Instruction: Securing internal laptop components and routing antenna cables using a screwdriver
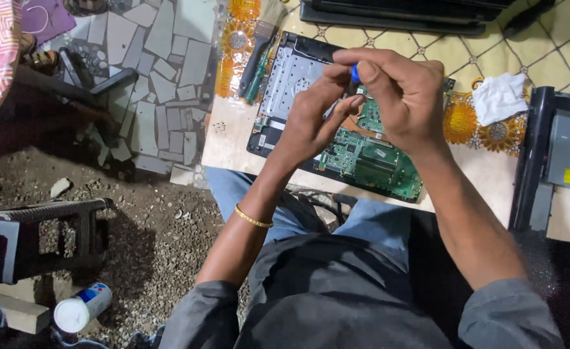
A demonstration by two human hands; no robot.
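An opened laptop base (285,77) with a green circuit board (369,161) lies on the table in front of me. My right hand (401,97) pinches the blue top of a small screwdriver (355,72) that stands over the board. My left hand (311,119) reaches in from the left, its fingers curled around the screwdriver's lower shaft, close to the board. A thin gold bangle (254,218) circles my left wrist.
A brush and a green-handled tool (256,61) lie left of the laptop. A crumpled white cloth (499,97) sits to the right, beside a black device (556,161). Another laptop (395,16) is at the far edge. A spray can (81,307) lies on the gravel floor.
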